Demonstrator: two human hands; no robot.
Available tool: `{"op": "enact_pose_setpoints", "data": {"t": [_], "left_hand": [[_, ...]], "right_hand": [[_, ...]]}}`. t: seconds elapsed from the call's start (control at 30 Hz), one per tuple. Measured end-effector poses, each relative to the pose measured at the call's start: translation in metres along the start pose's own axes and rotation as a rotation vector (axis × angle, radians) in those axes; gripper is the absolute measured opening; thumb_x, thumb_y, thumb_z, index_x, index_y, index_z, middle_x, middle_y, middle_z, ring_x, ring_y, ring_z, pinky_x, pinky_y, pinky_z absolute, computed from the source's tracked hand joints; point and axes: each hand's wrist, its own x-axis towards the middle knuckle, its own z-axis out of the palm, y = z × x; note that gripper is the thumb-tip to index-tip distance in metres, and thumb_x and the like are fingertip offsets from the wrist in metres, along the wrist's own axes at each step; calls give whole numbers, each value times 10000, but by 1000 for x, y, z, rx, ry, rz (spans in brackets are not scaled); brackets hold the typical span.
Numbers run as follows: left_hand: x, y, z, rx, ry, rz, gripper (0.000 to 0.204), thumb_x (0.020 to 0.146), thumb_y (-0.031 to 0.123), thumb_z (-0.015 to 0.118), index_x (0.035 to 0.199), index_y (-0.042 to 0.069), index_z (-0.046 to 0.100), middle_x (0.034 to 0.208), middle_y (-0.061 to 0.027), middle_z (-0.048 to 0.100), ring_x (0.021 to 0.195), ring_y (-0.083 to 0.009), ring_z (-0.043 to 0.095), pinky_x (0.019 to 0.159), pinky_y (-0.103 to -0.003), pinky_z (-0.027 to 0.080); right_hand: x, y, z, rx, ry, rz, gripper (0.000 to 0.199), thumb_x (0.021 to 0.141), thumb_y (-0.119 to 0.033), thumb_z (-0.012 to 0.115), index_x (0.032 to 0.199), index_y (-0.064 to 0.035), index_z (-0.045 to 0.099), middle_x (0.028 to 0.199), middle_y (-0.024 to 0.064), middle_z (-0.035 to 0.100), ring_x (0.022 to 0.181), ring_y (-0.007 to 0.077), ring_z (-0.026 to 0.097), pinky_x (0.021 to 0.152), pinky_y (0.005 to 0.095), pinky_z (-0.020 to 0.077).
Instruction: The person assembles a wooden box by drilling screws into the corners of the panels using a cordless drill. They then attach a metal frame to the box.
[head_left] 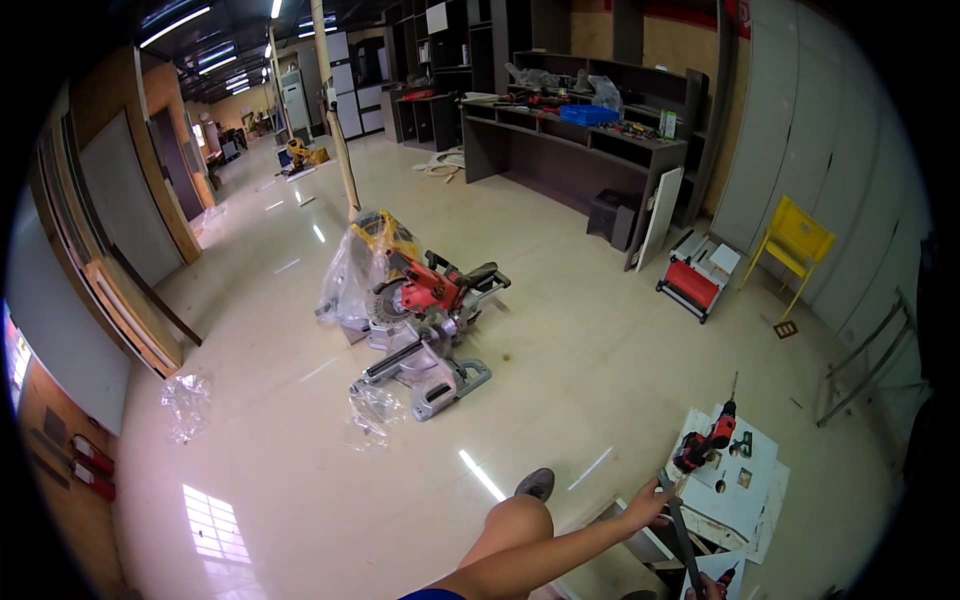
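Glossy workshop floor [560, 360] spreads ahead, a red mitre saw [425, 300] sitting mid-room. Near the floor's lower right corner, my left hand [650, 503] stretches out, fingers [672, 490] narrow against a long dark bar [682, 540]. Just beyond, a red drill [706, 443] lies on white boards [745, 490].

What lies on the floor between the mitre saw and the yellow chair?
In the head view, a small red-and-white folded stand lies between the mitre saw and yellow chair.
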Motion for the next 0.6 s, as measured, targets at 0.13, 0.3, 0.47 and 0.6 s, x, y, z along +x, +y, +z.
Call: {"op": "enact_pose_setpoints", "data": {"t": [0.13,0.3,0.47,0.6], "left_hand": [[6,-17,-11,-42,28,103,307,1007,236,530,1269,86,472,1034,-88,681,787,-186,686,672,-319,596],[-3,-20,-21,-150,50,67,286,1011,165,509,1286,86,497,1045,-99,675,831,-196,688,751,-335,606],[-15,-19,-16,-144,88,25,277,996,154,528,1264,92,498,960,-82,652,799,-197,676,743,-350,613],[-10,-29,-10,-76,73,52,276,1003,183,529,1262,90,503,965,-86,650,820,-194,678,724,-359,612]], "right_hand": [[12,25,17,331,64,327,283,891,-63,648,1168,-6,658,959,90,594,807,204,574,638,318,509],[33,53,39,1075,245,829,261,940,-164,634,1164,-32,615,899,65,623,721,169,579,569,278,476],[22,86,46,1277,192,894,213,952,-186,614,1114,-48,626,895,63,631,731,165,603,560,270,481],[24,74,58,978,314,755,240,992,-338,520,1036,-101,520,807,49,542,589,160,531,533,324,462]]}}
